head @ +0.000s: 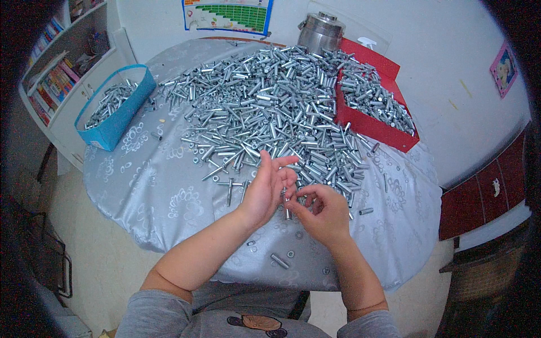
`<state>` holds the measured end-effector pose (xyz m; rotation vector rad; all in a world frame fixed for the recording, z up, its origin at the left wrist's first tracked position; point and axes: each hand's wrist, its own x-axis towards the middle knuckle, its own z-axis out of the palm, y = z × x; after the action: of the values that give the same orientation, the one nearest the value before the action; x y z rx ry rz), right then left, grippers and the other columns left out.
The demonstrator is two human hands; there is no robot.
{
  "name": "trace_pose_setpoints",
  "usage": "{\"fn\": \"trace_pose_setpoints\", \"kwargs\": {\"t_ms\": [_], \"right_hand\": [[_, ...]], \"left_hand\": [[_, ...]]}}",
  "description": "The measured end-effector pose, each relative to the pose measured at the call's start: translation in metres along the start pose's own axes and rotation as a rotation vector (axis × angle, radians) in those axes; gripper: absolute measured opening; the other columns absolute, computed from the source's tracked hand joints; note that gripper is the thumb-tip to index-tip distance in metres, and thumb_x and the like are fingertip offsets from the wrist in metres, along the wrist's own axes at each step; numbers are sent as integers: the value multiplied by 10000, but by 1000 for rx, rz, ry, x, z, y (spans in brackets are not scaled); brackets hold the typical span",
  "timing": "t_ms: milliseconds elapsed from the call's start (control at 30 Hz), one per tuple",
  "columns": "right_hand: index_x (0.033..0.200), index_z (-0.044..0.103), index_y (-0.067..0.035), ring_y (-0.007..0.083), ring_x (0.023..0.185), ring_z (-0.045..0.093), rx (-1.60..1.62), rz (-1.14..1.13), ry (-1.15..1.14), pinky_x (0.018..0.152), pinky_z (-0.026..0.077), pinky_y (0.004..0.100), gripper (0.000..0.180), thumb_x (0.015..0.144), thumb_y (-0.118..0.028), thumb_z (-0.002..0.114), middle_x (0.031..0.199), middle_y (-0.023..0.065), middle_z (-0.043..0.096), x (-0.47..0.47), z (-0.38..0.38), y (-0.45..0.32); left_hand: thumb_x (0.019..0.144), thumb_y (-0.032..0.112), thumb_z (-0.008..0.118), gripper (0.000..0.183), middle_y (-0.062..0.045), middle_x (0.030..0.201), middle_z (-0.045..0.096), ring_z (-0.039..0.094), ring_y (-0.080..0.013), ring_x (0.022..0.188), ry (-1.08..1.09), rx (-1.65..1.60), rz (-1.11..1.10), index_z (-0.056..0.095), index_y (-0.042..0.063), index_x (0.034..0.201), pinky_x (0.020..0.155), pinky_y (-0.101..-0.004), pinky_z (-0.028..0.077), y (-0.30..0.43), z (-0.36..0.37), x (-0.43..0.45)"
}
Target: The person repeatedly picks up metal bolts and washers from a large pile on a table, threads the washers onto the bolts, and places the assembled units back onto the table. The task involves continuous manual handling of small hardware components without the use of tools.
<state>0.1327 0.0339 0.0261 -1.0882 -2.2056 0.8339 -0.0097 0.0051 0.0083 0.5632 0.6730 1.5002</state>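
A shiny metal sleeve anchor (288, 213) points downward between my two hands, above the front part of the table. My left hand (266, 190) has its thumb raised and its lower fingers curled around the anchor's upper end, which they partly hide. With thumb and forefinger, my right hand (323, 213) pinches the same piece from the right side. Just beyond both hands spreads a big heap of metal bolts and sleeves (270, 105). Nearer to me lie a loose sleeve (280, 261) and a nut (290, 254).
A round table with a silvery patterned cloth (139, 190) carries everything. A blue fabric bin (122, 131) of metal parts stands left, a red box (376, 131) of sleeves right. Behind the heap is a steel pot (322, 31). A bookshelf (63, 80) stands at the left.
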Motion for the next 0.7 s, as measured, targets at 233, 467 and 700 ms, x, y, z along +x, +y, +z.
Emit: {"fn": "trace_pose_setpoints", "kwargs": {"t_ms": [233, 467, 700], "right_hand": [[779, 595, -78, 146, 494, 513, -57, 41, -234, 457, 390, 272, 350, 672, -401, 678, 577, 28, 531, 2, 4, 9], [871, 549, -37, 108, 513, 518, 329, 107, 0, 461, 391, 237, 164, 784, -168, 593, 632, 25, 556, 2, 13, 13], [914, 526, -45, 83, 604, 523, 575, -50, -10, 502, 412, 199, 131, 810, -115, 565, 822, 36, 571, 2, 20, 17]], "left_hand": [[824, 614, 219, 695, -19, 740, 421, 419, -136, 627, -88, -14, 159, 387, 25, 1153, 610, -288, 375, -7, -2, 2], [836, 598, 201, 673, -55, 905, 491, 509, -170, 800, 167, 327, 211, 371, 52, 1190, 726, -300, 413, -28, -14, 12], [864, 540, 229, 570, -102, 1010, 531, 560, -217, 855, -61, 810, 141, 391, 89, 1174, 697, -309, 436, -24, -7, -5]]}}
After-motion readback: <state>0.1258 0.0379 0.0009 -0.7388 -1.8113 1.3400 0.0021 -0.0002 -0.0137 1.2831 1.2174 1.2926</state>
